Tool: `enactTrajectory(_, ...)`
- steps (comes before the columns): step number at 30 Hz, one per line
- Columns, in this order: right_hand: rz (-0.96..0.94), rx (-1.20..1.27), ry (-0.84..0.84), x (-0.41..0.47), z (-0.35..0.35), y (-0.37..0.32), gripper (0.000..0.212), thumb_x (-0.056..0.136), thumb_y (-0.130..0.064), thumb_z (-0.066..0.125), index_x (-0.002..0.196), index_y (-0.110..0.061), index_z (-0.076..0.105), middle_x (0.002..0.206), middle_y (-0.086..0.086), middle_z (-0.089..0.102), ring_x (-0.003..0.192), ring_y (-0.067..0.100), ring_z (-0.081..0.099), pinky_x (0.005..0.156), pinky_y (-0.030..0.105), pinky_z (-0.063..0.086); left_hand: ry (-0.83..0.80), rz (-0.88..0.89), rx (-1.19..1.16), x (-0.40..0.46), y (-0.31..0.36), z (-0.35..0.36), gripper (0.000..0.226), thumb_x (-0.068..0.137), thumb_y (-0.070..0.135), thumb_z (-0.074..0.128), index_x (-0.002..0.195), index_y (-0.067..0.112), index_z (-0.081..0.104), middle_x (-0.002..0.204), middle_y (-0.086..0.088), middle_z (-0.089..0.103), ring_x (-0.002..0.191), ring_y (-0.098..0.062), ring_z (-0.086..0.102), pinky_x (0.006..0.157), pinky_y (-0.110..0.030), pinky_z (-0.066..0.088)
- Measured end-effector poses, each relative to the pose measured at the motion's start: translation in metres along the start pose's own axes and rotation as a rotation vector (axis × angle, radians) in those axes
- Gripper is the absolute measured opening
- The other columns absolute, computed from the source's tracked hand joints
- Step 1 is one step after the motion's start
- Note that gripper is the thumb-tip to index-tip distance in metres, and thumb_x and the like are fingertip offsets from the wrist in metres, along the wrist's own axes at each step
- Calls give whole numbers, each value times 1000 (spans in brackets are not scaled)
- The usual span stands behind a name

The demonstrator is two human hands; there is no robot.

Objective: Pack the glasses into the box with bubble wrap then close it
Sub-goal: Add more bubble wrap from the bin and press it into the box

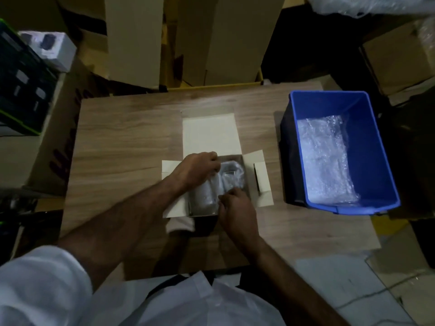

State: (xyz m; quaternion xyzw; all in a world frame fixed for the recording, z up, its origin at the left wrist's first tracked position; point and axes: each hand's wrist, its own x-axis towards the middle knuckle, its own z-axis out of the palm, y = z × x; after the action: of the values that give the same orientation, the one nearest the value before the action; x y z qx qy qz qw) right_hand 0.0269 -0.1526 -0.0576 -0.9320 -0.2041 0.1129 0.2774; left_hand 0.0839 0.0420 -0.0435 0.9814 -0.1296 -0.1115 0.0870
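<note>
1. White sleeve (40, 285) is filling the near left corner.
2. Left hand (197, 170) is curling its fingers onto the bubble-wrapped glasses (220, 184) inside the open box (207, 132).
3. Right hand (235, 208) is pinching the wrap's near edge.
4. Blue bin (376, 161) is sitting rightward, holding bubble wrap (327, 161).

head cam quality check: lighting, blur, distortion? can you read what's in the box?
Head view: dim, warm light, dark corners; wide-angle bend at the table edges. Soft focus overall. Bubble wrap in the blue bin glares white. In the box, wrapped bundles show only as pale shapes; left hand and right hand hide part.
</note>
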Motion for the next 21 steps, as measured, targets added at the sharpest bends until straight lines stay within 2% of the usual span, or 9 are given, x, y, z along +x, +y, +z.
enactTrajectory(2, -19, -64, 42, -2, 1, 1, 13, 91, -19, 65, 84, -13, 75, 89, 6, 63, 85, 19, 55, 72, 31, 49, 49, -13, 29, -3, -1, 6, 14, 93, 26, 60, 97, 13, 64, 97, -7, 64, 86, -29, 61, 69, -40, 49)
enactTrajectory(4, -34, -100, 22, -2, 2, 2, 16, 90, -21, 67, 76, -14, 72, 86, 5, 59, 83, 19, 53, 69, 32, 48, 102, 48, 49, -8, -2, 11, 14, 96, 20, 58, 94, 8, 66, 94, -12, 63, 82, -31, 59, 68, -39, 45)
enactTrajectory(6, -46, -128, -50, 1, 1, 2, 11, 89, -18, 68, 83, -12, 75, 91, 8, 62, 85, 22, 58, 72, 33, 52, 141, 176, 54, -15, -6, 16, 18, 94, 14, 57, 99, 5, 72, 101, -16, 65, 85, -33, 61, 68, -39, 51)
enactTrajectory(9, 9, -64, -135, 7, -3, -2, 17, 91, -12, 66, 105, -12, 75, 110, 9, 65, 95, 22, 64, 85, 35, 57, 81, 265, -6, -20, -13, 20, 33, 93, 18, 49, 112, 4, 73, 120, -18, 66, 102, -32, 64, 84, -38, 54)
enactTrajectory(12, 34, -49, -175, 12, -4, -6, 21, 94, -13, 65, 113, -11, 72, 120, 10, 65, 104, 21, 64, 93, 33, 54, -35, 250, 52, -24, -14, 20, 45, 91, 22, 46, 128, 5, 66, 141, -20, 58, 117, -35, 60, 99, -43, 50)
enactTrajectory(15, 25, -79, -225, 15, -3, -7, 26, 94, -15, 66, 120, -11, 69, 129, 10, 60, 110, 21, 61, 99, 34, 52, -113, 184, 67, -29, -14, 20, 62, 94, 36, 28, 142, 10, 56, 154, -14, 47, 128, -33, 53, 100, -47, 47)
enactTrajectory(18, -12, -118, -268, 16, -3, -6, 30, 94, -19, 67, 123, -11, 67, 136, 12, 53, 117, 21, 56, 105, 33, 49, -165, 133, 94, -32, -8, 19, 73, 93, 43, 12, 154, 15, 40, 161, -7, 37, 138, -27, 43, 106, -44, 39)
enactTrajectory(21, -34, -110, -279, 13, -6, -4, 31, 96, -22, 66, 125, -12, 66, 136, 12, 52, 116, 19, 56, 103, 32, 50, -122, 104, 57, -35, -1, 20, 67, 97, 40, 18, 153, 13, 41, 160, -9, 39, 140, -27, 43, 109, -44, 37)
